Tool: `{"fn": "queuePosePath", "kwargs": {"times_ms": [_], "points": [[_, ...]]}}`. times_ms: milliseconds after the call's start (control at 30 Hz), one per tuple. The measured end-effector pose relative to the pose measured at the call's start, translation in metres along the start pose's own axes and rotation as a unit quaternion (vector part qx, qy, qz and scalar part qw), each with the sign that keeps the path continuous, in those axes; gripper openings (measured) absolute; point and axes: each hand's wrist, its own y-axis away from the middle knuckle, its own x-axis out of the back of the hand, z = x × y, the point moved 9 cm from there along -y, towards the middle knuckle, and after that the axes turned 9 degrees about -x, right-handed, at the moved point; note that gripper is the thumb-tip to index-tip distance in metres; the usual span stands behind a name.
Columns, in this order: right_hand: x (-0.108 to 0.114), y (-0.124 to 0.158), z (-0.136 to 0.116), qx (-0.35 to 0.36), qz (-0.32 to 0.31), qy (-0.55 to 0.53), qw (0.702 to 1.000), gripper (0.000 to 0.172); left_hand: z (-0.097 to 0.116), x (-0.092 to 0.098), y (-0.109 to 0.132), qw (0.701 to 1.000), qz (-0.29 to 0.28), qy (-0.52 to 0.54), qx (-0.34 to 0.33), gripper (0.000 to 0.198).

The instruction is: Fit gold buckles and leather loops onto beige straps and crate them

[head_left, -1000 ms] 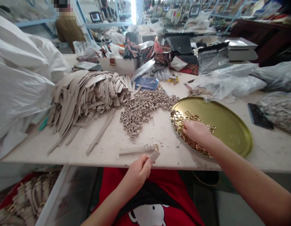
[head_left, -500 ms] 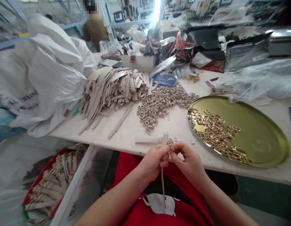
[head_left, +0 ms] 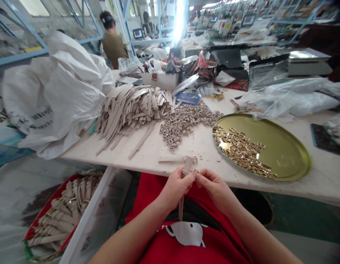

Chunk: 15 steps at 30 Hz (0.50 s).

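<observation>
My left hand (head_left: pixel 178 184) is closed around a beige strap (head_left: pixel 188 164), whose upper end sticks up over the fingers and whose lower end hangs toward my lap. Against it, my right hand (head_left: pixel 213 182) pinches a small gold buckle (head_left: pixel 196 171), mostly hidden by the fingertips. Both hands meet at the table's front edge. Just beyond them, another beige strap (head_left: pixel 171 160) lies flat with a gold buckle (head_left: pixel 195 159) at its right end. A heap of small beige loops (head_left: pixel 178 126) lies farther back. Gold buckles (head_left: pixel 241 150) cover the left part of a round golden tray (head_left: pixel 285 146).
A big pile of beige straps (head_left: pixel 134 106) lies on the table (head_left: pixel 147 165), beside a white sack (head_left: pixel 73 84). Below left, a red-rimmed container (head_left: pixel 46 205) holds buckled straps. A phone (head_left: pixel 325 138) lies at right. Another person (head_left: pixel 114 46) sits in the background.
My view has tilted up and shifted right. Both hands have drawn slightly closer to my body, and the right fingertips have closed in against the left hand. The held strap has tilted.
</observation>
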Motion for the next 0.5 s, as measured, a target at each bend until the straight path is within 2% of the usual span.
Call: {"fn": "queuePosePath", "kwargs": {"times_ms": [267, 367, 500], "points": [[-0.001, 0.005, -0.005, 0.016, 0.006, 0.037, 0.999, 0.024, -0.002, 0.000, 0.003, 0.999, -0.034, -0.016, 0.007, 0.026], [-0.002, 0.003, -0.010, 0.008, 0.003, 0.068, 0.998, 0.025, 0.004, 0.004, 0.001, 0.995, -0.052, -0.090, -0.009, 0.020], [-0.007, 0.001, -0.028, 0.056, -0.021, 0.108, 0.992, 0.025, 0.012, 0.005, -0.004, 0.975, -0.106, -0.197, -0.012, 0.017]]}}
